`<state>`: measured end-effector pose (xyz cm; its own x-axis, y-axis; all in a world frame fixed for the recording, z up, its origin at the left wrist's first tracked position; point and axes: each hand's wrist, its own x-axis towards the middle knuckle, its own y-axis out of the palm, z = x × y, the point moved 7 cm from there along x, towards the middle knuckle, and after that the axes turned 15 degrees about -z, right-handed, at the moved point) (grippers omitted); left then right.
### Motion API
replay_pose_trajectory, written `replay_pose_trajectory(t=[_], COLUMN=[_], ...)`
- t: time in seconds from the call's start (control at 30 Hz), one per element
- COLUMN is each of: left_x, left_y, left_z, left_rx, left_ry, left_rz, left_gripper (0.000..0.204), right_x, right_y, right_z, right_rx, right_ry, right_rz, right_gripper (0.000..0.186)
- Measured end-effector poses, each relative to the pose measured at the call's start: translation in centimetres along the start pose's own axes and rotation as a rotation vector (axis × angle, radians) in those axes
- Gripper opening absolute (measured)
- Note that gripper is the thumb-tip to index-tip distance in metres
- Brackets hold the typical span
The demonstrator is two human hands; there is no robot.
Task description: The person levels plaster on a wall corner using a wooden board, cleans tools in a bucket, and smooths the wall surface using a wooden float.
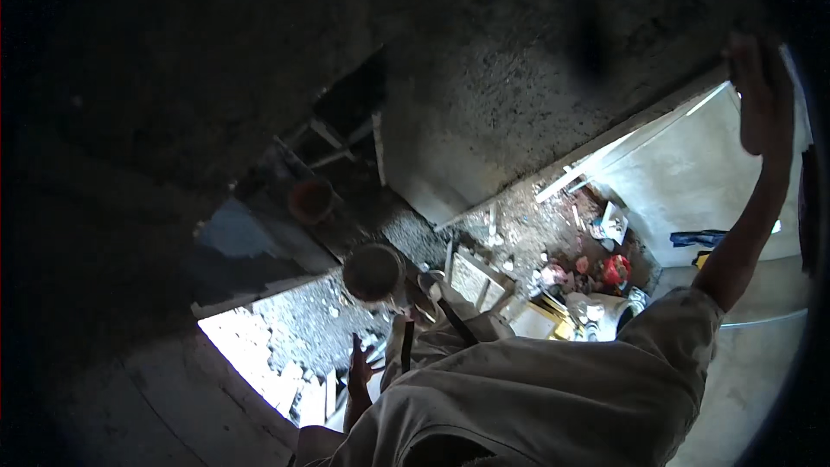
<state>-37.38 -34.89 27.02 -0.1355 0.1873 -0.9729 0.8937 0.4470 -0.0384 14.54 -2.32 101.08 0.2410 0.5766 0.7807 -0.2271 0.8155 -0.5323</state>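
Note:
My right arm is raised at the far right. The right hand (761,104) is open, its fingers stretched upward beside the edge of a dark, rough concrete surface (510,104); whether they press on it I cannot tell. Lower down, left of my body, my left hand (359,369) hangs open, with fingers apart and nothing visible in it. A round bucket (372,272) with a pale rim and grey inside stands just beyond it, not touched by the hand. Farther off, in shadow, sits an orange-red bucket (311,201).
Grey gravel (320,324) and broken pale pieces (303,393) lie at lower left. Right of centre are a wooden frame (475,281), a red bag (616,270) and scattered rubble. A plastered wall (692,182) with dark blue cloth (699,238) rises at right. Much of the left is dark.

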Motion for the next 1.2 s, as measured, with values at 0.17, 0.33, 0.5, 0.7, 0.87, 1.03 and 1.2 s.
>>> replay_pose_trajectory(t=[0.17,0.33,0.5,0.7,0.87,1.03,1.2], left_x=[-2.5,-8.4,-5.3,-6.9,-8.6,-6.9,-1.8], left_y=[2.7,4.3,-2.8,-1.0,-5.3,-2.0,-0.9], left_z=[-12.8,-15.8,-3.4,5.4,5.5,-1.7,-0.1], left_rx=[-0.302,-0.203,0.076,0.421,0.214,0.042,0.656], left_ry=[0.433,0.531,0.255,-0.134,-0.095,0.176,0.087], left_rz=[0.123,0.085,-0.094,-0.063,-0.180,-0.049,-0.037], left_gripper=[0.088,0.079,0.087,0.100,0.101,0.096,0.079], right_x=[-18.2,-50.9,-66.8,-80.6,-71.8,-68.0,-72.2], right_y=[11.0,27.8,35.4,46.3,41.3,34.1,23.4], right_z=[-4.1,-6.8,2.6,-5.2,10.1,3.7,-15.4], right_rx=[-0.088,0.137,0.185,-0.046,0.173,0.132,-0.115], right_ry=[-0.068,0.289,0.258,-0.007,0.137,0.223,0.557], right_rz=[0.613,1.186,1.550,1.251,1.494,1.443,1.297], right_gripper=[0.027,0.051,0.060,0.049,0.040,0.051,0.063])
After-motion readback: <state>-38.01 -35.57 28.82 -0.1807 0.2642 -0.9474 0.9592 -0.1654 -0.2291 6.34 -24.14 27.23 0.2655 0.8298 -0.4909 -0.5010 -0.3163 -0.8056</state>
